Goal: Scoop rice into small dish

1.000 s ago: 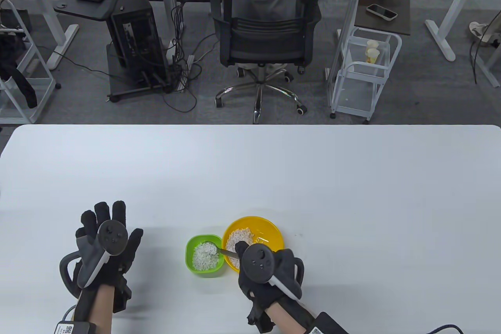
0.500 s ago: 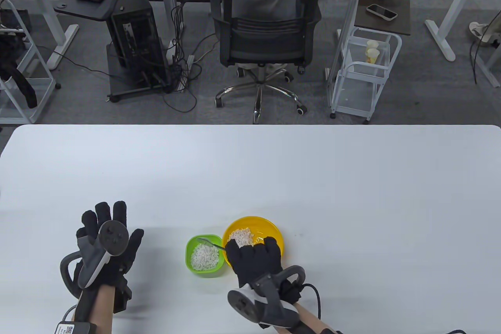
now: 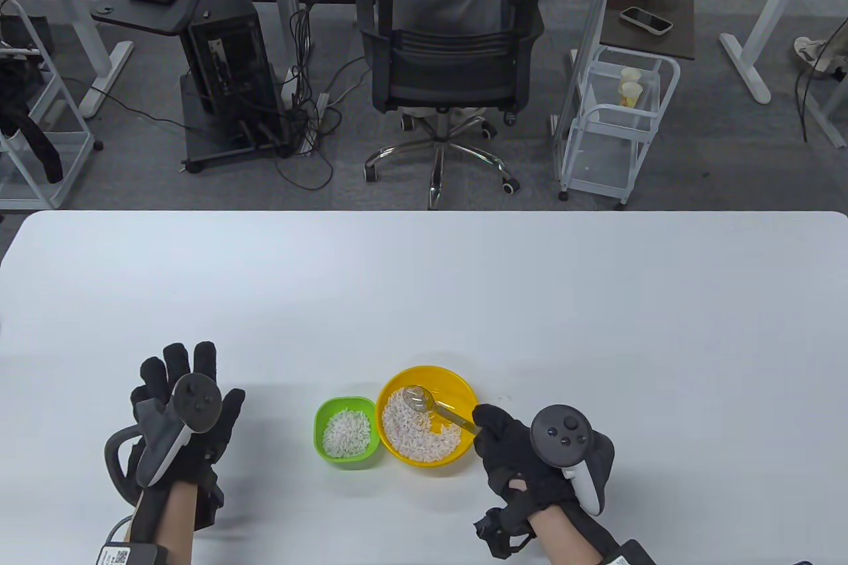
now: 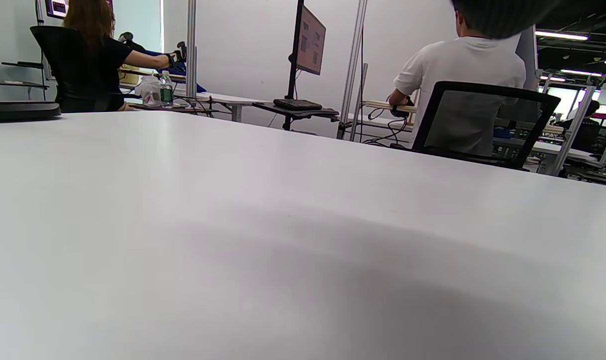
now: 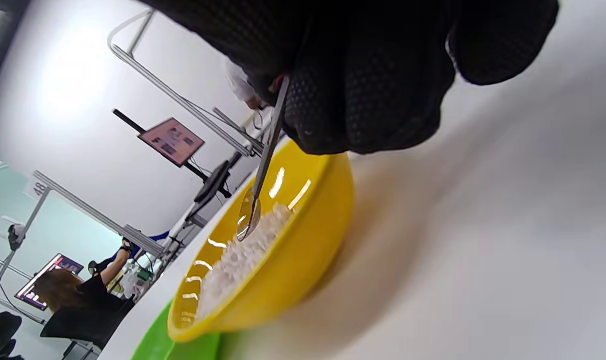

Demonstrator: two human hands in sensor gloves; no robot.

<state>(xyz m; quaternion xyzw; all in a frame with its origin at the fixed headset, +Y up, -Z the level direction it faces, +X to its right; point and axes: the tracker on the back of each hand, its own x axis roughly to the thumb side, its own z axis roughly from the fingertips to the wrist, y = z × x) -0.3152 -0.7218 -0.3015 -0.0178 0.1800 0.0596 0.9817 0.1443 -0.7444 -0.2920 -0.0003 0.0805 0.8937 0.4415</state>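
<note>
My right hand (image 3: 530, 459) pinches the handle of the thin metal spoon (image 3: 434, 407), fingers curled closed around it just off the near-right rim of the round yellow plastic bowl (image 3: 464, 386). The spoon's bowl sits over the heap of white rice (image 3: 414, 429) inside, looking unloaded and about at the grains' surface. My left hand (image 3: 182, 422) rests well to the left on the white table (image 3: 424, 287), fingers spread and holding nothing. The small green plastic dish (image 3: 323, 416) stands touching the yellow bowl's left side and already carries a mound of rice. For this scoop I reckon I should dip the tip down into the deeper part of the heap, roll my wrist to level the spoon before lifting, and carry it low and flat across the two touching rims, so no grains spill onto the table between them.
</note>
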